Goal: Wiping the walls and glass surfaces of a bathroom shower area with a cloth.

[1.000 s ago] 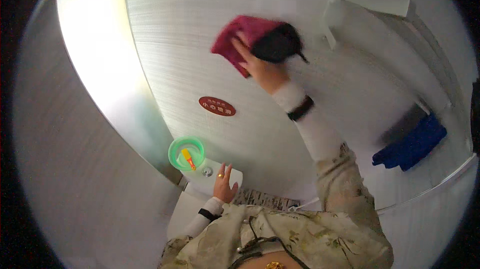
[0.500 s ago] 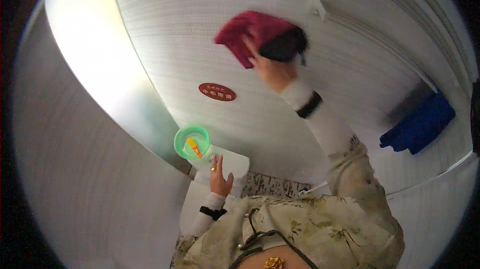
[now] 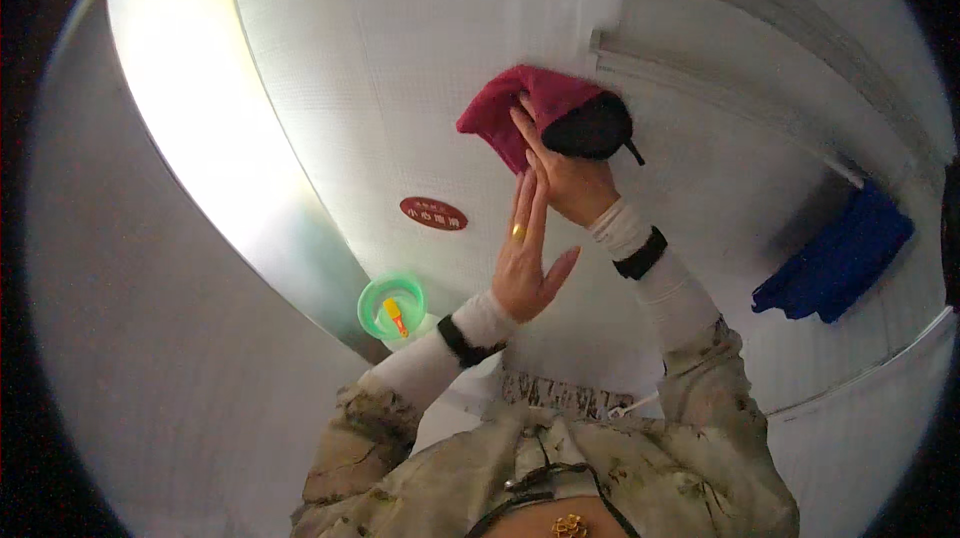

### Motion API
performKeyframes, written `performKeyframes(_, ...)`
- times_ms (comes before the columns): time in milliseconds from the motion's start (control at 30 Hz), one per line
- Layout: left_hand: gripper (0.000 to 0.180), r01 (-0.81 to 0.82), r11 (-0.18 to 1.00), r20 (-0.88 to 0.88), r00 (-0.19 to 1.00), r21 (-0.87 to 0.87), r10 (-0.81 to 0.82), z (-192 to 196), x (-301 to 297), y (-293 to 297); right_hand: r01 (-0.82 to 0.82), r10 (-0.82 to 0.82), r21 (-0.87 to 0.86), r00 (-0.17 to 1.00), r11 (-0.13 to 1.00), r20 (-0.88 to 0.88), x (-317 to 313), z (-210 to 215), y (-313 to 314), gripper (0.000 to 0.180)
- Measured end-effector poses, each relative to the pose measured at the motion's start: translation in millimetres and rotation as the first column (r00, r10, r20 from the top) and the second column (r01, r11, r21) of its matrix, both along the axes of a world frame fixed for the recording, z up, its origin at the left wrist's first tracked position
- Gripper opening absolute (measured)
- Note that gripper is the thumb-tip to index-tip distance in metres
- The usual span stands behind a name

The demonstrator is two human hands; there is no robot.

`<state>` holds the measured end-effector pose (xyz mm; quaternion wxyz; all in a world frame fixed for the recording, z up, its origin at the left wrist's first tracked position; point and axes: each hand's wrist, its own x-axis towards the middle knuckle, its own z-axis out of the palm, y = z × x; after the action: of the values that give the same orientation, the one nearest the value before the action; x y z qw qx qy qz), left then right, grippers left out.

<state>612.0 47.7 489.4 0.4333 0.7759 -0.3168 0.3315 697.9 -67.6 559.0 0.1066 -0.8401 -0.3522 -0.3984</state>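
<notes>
A dark red cloth [image 3: 520,98] with a black section at its right end lies against the white wall, high in the middle of the view. A short black cord or tail sticks out from the black end. My right hand [image 3: 572,178] holds the cloth there, with fingers stretched over it and part of them covered by its folds. Just below, my left hand [image 3: 522,263] reaches up with its fingers straight and thumb apart. Its fingertips meet the lower edge of the cloth beside my right hand; whether they press on it I cannot tell.
An oval red sign [image 3: 433,213] is on the wall. Low on the left, a green basin [image 3: 363,310] with a yellow-and-orange brush [image 3: 397,317] stands on the white toilet tank. A blue towel [image 3: 835,256] hangs from rails at right. A bright panel [image 3: 200,68] is at left.
My left hand has risen from near the toilet tank up to the cloth. My right hand and the cloth have shifted slightly down and to the right in the view.
</notes>
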Motion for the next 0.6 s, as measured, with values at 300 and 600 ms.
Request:
performKeyframes(300, 0.074, -0.306, 0.948, 0.178, 0.932, -0.089, 0.317, -6, 116, -40, -0.047, 0.073, -0.100, 0.957, 0.994, 0.281, 20, -30, -111, 0.040)
performKeyframes(600, 0.078, -0.518, 0.814, 0.505, 0.644, -0.264, 0.574, 137, 168, 4, -0.275, 0.283, -0.075, 0.887, 0.959, 0.365, 20, -19, -113, 0.031)
